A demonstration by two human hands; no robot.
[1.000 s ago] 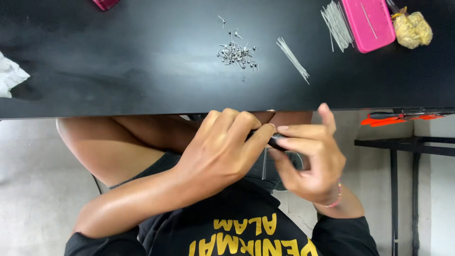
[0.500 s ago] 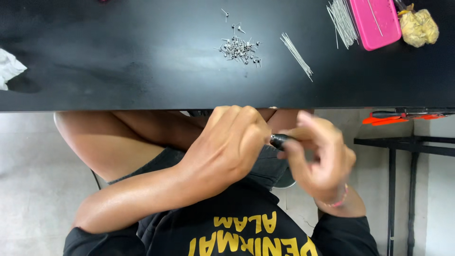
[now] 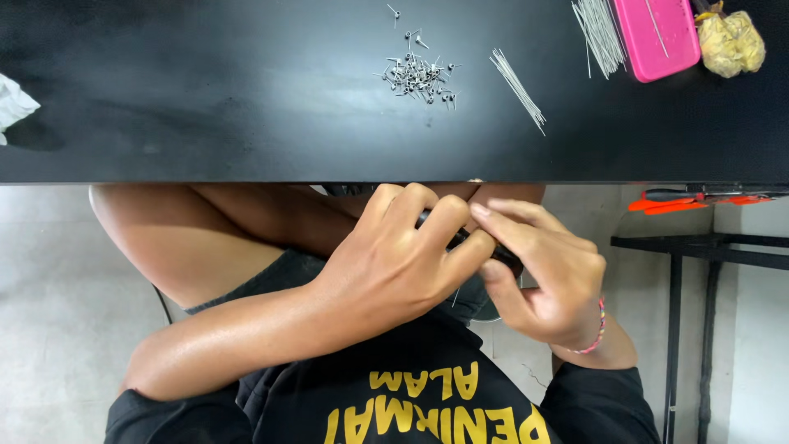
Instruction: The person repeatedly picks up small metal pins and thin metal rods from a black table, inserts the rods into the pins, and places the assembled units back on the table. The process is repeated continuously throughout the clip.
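Black tool (image 3: 493, 251), two hands: left hand (image 3: 394, 263), right hand (image 3: 551, 284)

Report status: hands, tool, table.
Left hand and right hand both gripping dark tool over lap. Pin pile, wire bundle untouched on table.

Your left hand (image 3: 394, 263) and right hand (image 3: 546, 279) meet over your lap, just below the edge of the black table (image 3: 205, 107). Both close around a small dark tool (image 3: 460, 238), mostly hidden by your fingers; a thin wire (image 3: 457, 298) hangs under the left hand. On the table, well apart from your hands, lie a heap of small metal bits (image 3: 417, 76), a bundle of wires (image 3: 518, 80), more wires (image 3: 596, 29) beside a pink box (image 3: 657, 37), and a yellow bag (image 3: 730, 41).
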